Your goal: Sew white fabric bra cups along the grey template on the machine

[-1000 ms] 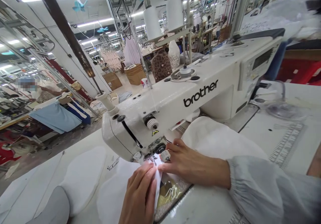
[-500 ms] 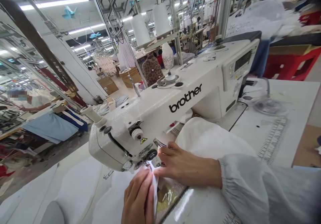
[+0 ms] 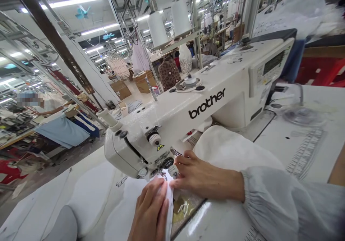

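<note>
Under the needle area of a white sewing machine point(image 3: 172, 115) lies white fabric point(image 3: 121, 212). My left hand point(image 3: 151, 207) rests on it just in front of the presser foot point(image 3: 165, 176), fingers stretched out and close together, with a narrow folded edge running along their right side. From the right, my right hand point(image 3: 205, 176) reaches in beside the needle. Its thumb touches the fabric edge, apart from the bent fingers, whose tips are partly hidden behind a white knob point(image 3: 173, 170). More white cloth point(image 3: 234, 147) bulges behind that hand.
A flat grey shape point(image 3: 63, 224) lies at the lower left. A ruler scale point(image 3: 307, 154) and a clear round dish point(image 3: 304, 115) are on the right of the table. Thread cones point(image 3: 157, 28) stand behind the machine. A person point(image 3: 48, 102) works at the far left.
The whole view has shifted, so the machine sits a little further right in it. Both hands keep nearly the same places by the needle. More of the folded fabric edge shows beside my left hand.
</note>
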The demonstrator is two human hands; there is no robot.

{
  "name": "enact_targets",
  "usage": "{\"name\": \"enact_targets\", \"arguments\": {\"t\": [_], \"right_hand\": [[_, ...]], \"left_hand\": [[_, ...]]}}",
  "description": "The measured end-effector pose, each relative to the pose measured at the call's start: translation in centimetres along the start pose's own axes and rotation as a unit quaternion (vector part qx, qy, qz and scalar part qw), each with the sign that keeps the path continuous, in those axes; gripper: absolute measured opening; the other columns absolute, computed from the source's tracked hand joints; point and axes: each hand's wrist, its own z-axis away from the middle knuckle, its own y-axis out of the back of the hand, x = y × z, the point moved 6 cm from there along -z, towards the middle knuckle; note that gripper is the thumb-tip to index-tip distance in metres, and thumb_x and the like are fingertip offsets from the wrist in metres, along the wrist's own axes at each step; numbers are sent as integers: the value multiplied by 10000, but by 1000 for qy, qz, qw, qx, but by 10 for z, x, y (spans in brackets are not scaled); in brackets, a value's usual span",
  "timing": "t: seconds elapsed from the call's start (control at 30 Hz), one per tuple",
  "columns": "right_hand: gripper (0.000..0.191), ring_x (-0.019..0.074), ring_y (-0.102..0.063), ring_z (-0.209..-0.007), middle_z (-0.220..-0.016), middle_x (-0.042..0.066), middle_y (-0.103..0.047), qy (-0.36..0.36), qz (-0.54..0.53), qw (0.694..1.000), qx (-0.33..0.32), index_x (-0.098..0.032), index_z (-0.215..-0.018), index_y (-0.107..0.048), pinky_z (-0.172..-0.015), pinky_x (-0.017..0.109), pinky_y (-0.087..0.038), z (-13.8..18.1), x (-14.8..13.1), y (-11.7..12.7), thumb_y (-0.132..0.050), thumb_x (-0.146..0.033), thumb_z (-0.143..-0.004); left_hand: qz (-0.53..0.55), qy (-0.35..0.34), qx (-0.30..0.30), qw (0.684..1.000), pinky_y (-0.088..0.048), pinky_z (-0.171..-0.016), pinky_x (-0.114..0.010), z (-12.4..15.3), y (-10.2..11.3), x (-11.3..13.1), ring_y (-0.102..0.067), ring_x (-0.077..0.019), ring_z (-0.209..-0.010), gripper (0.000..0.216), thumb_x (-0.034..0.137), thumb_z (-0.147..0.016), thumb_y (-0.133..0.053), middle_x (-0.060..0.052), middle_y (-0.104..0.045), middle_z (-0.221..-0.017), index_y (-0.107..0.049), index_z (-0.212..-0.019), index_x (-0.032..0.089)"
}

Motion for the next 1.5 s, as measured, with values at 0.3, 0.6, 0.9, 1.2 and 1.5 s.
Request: {"name": "enact_targets", "arguments": {"t": [0.3, 0.6, 0.9, 1.2, 1.5], "right_hand": [[196, 198, -447, -942, -897, 41, -551, -21, -7, 1000, -14, -207, -989, -641, -833, 342, -280, 0, 3, -3, -458, -136, -989], [195, 194, -455, -941, -956, 49, -588, -27, -17, 999, -17, -208, -1020, -632, -830, 349, -285, 0, 2, 2, -450, -143, -996], [209, 165, -466, -904, -906, 21, -594, 43, -33, 998, -27, -172, -896, -601, -845, 349, -277, 5, -17, 1, -428, -137, -1007], [179, 172, -461, -900, -910, 26, -600, -3, -42, 999, -22, -179, -942, -602, -813, 333, -287, 6, -10, -3, -437, -155, -1007], [181, 172, -484, -931, -966, 40, -625, 9, -60, 998, -31, -164, -977, -615, -839, 340, -287, 6, -11, -1, -447, -98, -972]], "left_hand": [[-20, 95, 54, 994, -560, -889, -350, 1, -13, 9, -610, -208, -1147, 304, 205, -916, -488, -89, -644, -1241, -578, -1207, 198], [-82, 132, 27, 987, -604, -763, -386, 1, -18, 9, -653, -238, -1083, 312, 253, -933, -438, -106, -655, -1227, -572, -1210, 197], [-77, -3, -7, 997, -554, -925, -338, 6, 2, 12, -558, -195, -1251, 399, 246, -902, -514, -64, -618, -1328, -517, -1298, 196], [-148, 72, 38, 986, -546, -857, -377, 4, -16, 22, -619, -222, -1174, 358, 236, -924, -463, -94, -649, -1286, -549, -1262, 158], [-82, 99, -13, 992, -565, -905, -359, 8, -14, 15, -551, -205, -1261, 384, 256, -940, -446, -61, -580, -1376, -520, -1311, 187]]}}
